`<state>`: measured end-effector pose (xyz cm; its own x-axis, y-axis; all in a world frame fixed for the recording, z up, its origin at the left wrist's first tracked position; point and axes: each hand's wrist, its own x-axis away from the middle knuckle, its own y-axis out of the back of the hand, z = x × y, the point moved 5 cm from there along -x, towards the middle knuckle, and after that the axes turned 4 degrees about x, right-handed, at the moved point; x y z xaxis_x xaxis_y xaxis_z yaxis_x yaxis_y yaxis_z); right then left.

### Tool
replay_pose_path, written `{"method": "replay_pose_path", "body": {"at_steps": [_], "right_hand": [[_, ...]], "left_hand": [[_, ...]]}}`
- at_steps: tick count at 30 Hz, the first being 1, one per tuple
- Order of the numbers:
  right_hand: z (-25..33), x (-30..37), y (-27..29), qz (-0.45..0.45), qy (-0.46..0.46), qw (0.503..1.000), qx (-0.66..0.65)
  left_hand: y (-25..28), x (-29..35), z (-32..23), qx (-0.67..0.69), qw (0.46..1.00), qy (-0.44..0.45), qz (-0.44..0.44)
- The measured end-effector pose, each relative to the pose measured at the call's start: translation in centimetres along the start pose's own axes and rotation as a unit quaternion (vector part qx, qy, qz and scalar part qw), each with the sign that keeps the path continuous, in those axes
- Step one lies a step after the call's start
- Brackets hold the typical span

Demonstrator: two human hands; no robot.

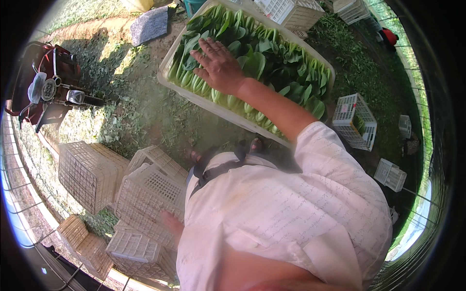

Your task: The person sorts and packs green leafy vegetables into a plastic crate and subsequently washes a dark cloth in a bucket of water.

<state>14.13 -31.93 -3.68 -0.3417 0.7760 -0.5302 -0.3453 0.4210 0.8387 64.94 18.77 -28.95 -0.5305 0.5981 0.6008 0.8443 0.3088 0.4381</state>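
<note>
My right hand [217, 66] rests palm down on leafy bok choy [296, 65], its fingers spread and nothing gripped in them. The greens have pale stalks and dark leaves, packed in rows in a large whitish rectangular tub [194, 95]. The stalks point outward along the tub's near side, with leaves toward the middle. Down at my left side, my left hand [172, 224] is smeared by motion beside a pale plastic crate [145, 196]. Its fingers cannot be made out.
More stacked crates [90, 172] stand at the left. A motor vehicle with handlebars [48, 89] is parked at the far left. White crates lie on the right, one [355, 121] with some greens inside. A grey slab [149, 25] lies behind the tub's left end. Leaf scraps litter the ground.
</note>
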Motion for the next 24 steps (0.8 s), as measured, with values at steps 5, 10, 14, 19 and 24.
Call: {"method": "replay_pose_path", "body": {"at_steps": [5,10,14,19,24], "right_hand": [[-3.7,2.0,-6.0,0.142,-0.095,0.983,0.068],[-2.7,1.3,-6.7,0.209,-0.115,0.97,0.04],[-2.5,0.8,-7.1,0.185,-0.111,0.976,-0.03],[-2.5,0.8,-6.9,0.204,-0.122,0.971,-0.004],[-2.3,0.0,-7.2,0.255,-0.147,0.955,-0.022]], "left_hand": [[3.6,-9.8,-19.1,-0.001,0.993,-0.12,0.011],[6.2,-17.8,-29.2,-0.067,0.988,-0.127,0.058],[6.5,-25.2,-33.6,-0.08,0.99,-0.071,0.094],[2.3,-28.8,-39.2,-0.088,0.982,-0.084,0.146],[3.6,-36.6,-41.7,-0.366,0.869,-0.24,0.229]]}}
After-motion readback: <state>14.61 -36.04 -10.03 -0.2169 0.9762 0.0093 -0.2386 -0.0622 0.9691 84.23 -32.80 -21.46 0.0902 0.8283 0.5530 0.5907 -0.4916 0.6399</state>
